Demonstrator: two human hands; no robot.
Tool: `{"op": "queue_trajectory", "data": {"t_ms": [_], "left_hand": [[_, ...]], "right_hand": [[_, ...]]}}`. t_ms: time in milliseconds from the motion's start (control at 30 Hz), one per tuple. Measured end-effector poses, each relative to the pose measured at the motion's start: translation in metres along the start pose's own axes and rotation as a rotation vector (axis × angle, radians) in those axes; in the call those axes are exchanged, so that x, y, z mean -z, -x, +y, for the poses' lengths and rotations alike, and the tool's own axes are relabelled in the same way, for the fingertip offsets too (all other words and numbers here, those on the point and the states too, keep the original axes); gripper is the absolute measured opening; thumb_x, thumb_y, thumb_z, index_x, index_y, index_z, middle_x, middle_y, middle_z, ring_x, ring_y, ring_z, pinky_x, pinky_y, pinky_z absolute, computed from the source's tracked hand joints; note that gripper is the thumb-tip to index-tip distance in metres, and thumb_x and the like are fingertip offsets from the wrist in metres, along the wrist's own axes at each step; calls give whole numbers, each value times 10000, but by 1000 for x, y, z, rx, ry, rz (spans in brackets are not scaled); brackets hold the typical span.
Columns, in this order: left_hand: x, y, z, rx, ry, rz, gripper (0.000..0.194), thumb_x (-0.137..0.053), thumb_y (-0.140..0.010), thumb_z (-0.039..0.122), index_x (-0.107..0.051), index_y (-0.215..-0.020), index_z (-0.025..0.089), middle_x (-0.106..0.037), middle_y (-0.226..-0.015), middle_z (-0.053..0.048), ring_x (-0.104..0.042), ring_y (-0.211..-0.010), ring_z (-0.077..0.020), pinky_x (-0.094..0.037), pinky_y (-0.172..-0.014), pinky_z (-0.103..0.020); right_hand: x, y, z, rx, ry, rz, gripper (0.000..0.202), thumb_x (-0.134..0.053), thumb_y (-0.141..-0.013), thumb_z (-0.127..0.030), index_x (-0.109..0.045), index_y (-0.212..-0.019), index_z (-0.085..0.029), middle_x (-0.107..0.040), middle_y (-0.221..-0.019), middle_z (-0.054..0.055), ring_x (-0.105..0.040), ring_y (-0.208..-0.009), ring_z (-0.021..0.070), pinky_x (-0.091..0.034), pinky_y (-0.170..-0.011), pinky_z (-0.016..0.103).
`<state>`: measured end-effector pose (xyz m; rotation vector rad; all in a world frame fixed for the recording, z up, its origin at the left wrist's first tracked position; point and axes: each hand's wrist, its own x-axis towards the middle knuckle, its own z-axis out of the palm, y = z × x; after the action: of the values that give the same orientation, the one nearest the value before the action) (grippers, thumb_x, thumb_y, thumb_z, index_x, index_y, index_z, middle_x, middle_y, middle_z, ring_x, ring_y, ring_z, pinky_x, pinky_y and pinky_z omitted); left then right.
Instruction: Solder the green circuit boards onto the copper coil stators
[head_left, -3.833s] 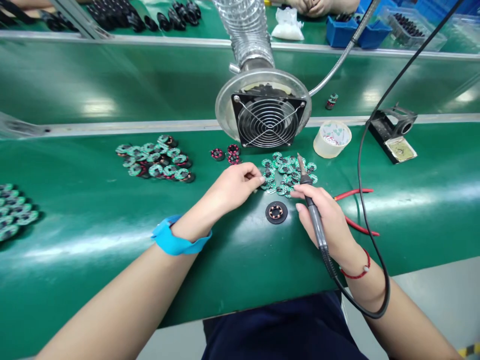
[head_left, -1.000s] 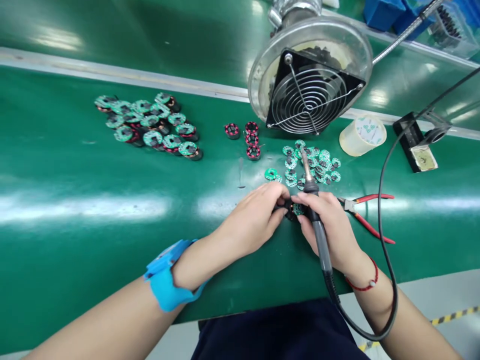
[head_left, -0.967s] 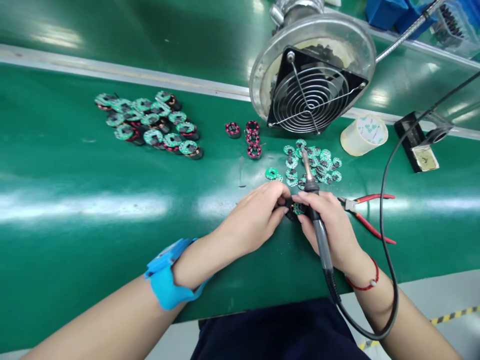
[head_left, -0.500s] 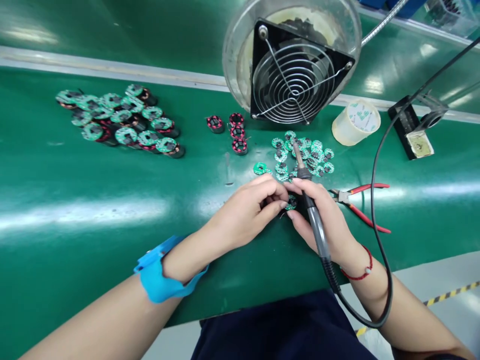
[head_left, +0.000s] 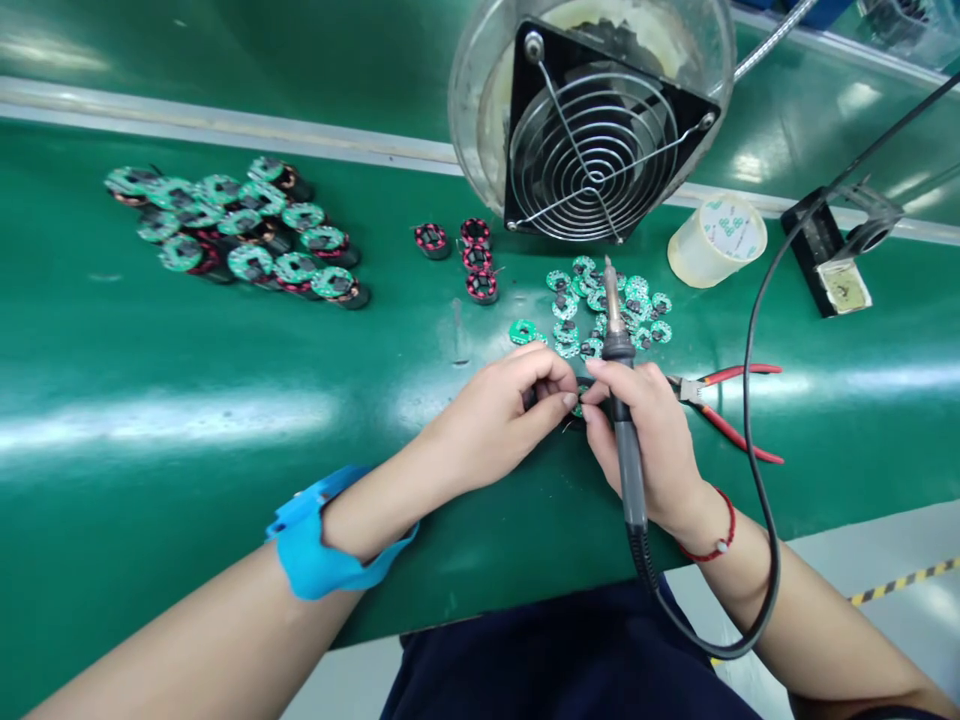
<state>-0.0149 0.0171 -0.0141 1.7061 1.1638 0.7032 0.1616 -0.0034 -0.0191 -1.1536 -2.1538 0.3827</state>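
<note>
In my right hand (head_left: 649,430) a soldering iron (head_left: 628,450) rests across the fingers, its metal tip pointing away over a pile of small round green circuit boards (head_left: 637,310). My left hand (head_left: 517,400) is closed, thumb and fingers pinching the edge of a ring-shaped circuit board (head_left: 579,402) that sits on a dark motor stator, mostly hidden by the fingers. My right thumb and fingertip meet at the other side of this board. A thin wire end sticks out below it.
A caged fan (head_left: 596,170) stands at the back. Red-handled cutters (head_left: 694,390), a tape roll (head_left: 716,245) and an iron stand (head_left: 825,260) are to the right. Bare stators (head_left: 478,258) stand left of the boards; board-topped stators (head_left: 251,265) cluster farther left. The iron's cable (head_left: 750,400) loops over my right forearm.
My right fingers have drawn together at the board's edge. The soldering iron has swung more upright, its tip shifting right and away from me. My left hand stays nearly still.
</note>
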Motion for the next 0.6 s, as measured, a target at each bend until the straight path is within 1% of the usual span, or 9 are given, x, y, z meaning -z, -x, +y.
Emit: {"op": "queue_trajectory", "data": {"t_ms": [167,233,367,433,500,600], "left_hand": [[2,-2,-1,26,41,-7,115,-501,-840,167,-579,-756,167,-565,-723,23,-492,-661,-111,-395,-618,-245],[4,-2,-1,33,41,-23,109,-503,-825,164,-574,-743,168,-549,-704,25,-478,-636,-108,-386,-596,-241],[7,-2,-2,47,31,-48,100,-508,-812,170,-568,-732,171,-528,-696,26,-458,-598,-99,-374,-556,-228],[7,-2,-3,55,22,-48,94,-515,-809,181,-568,-732,175,-523,-696,27,-454,-590,-97,-372,-545,-225],[8,-2,-3,59,8,-52,91,-520,-810,195,-570,-735,178,-526,-700,26,-459,-591,-99,-375,-542,-226],[8,-3,-4,55,-17,-58,101,-521,-813,198,-566,-725,178,-529,-701,24,-467,-595,-101,-381,-546,-229]], "right_hand": [[3,3,0,21,10,-68,369,-504,-929,-150,-492,-1279,-267,-675,-872,29,-583,-778,215,-457,-750,399],[7,4,1,23,-20,-61,393,-511,-923,-142,-496,-1289,-283,-699,-888,21,-602,-794,216,-454,-755,399],[18,7,2,23,-147,66,455,-524,-922,-112,-487,-1340,-288,-743,-891,7,-662,-777,205,-488,-743,397],[23,9,3,15,-177,141,423,-550,-934,-172,-509,-1339,-286,-744,-898,19,-683,-742,206,-520,-695,393],[28,13,5,-1,-195,199,368,-561,-945,-270,-542,-1312,-289,-737,-880,29,-688,-685,207,-540,-636,390],[35,18,5,-19,-231,224,304,-540,-956,-358,-583,-1251,-299,-716,-789,23,-661,-583,195,-551,-598,394]]}}
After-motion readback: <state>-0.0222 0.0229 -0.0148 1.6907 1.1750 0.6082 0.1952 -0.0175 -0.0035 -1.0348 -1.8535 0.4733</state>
